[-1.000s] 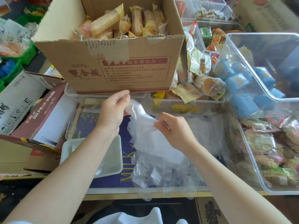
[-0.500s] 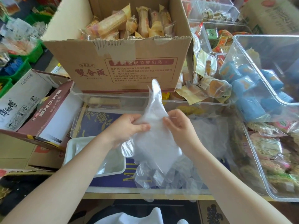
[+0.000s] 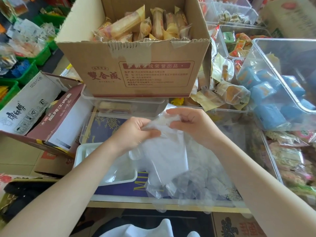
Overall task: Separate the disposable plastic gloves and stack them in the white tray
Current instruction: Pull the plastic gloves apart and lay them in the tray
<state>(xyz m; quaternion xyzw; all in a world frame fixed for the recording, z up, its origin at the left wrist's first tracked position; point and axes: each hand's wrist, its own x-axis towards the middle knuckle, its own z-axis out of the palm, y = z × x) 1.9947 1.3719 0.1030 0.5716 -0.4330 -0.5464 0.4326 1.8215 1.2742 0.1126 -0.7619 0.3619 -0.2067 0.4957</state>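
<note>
Head view: both hands on glove, beside white tray rim.

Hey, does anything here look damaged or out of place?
The cardboard box has a ragged front rim with torn tape hanging, and wrapped pastries spill loose to its right. Both hands grip the glove normally.

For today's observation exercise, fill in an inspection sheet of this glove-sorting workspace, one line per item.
Surface: dark blue printed top under clear lids.
Job's things: bunched plastic glove held up; loose glove pile beneath; white tray at left, film inside.
Clutter: cardboard box of wrapped snacks; clear bin of blue packets.
Grippers: left hand and right hand, fingers pinching the glove.
Cables: nothing seen.
Surroundings: green baskets, shop stock.
</note>
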